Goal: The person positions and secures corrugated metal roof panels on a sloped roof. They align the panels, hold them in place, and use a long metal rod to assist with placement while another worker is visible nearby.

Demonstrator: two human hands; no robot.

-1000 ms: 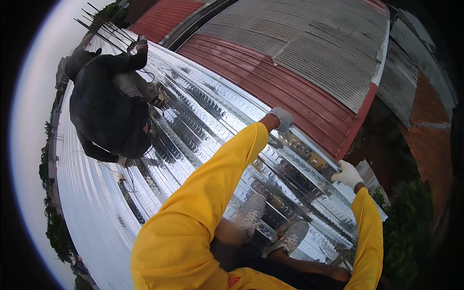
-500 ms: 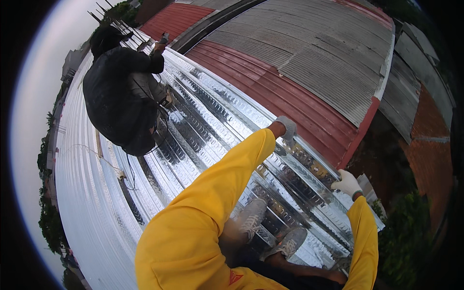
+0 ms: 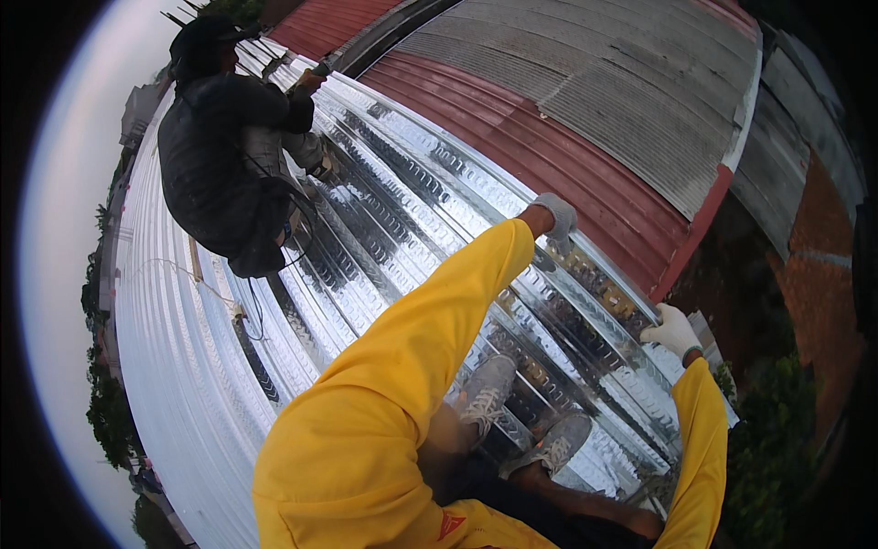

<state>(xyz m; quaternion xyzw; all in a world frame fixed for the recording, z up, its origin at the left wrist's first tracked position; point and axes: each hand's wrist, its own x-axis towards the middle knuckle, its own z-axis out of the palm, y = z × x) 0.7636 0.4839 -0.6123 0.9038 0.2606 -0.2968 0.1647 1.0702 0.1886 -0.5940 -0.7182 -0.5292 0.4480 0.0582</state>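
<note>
In the head view, my left hand (image 3: 556,220), in a grey glove, has its fingers curled on the shiny corrugated metal sheet (image 3: 434,210) near its far long edge. My right hand (image 3: 675,333), in a white glove, grips that same edge farther right, beside the drop. Both arms wear yellow sleeves. My grey sneakers (image 3: 485,398) rest on the ribbed metal below.
A co-worker (image 3: 222,160) in dark clothing squats at upper left, holding a power tool (image 3: 322,69). Cords (image 3: 259,320) trail across the metal. Red (image 3: 521,146) and grey (image 3: 631,101) roofs lie beyond the edge. Foliage (image 3: 777,439) is below at right; rods (image 3: 183,18) jut up.
The view has shifted slightly. The co-worker has raised their head and leaned toward the tool. My hands stay on the sheet's edge.
</note>
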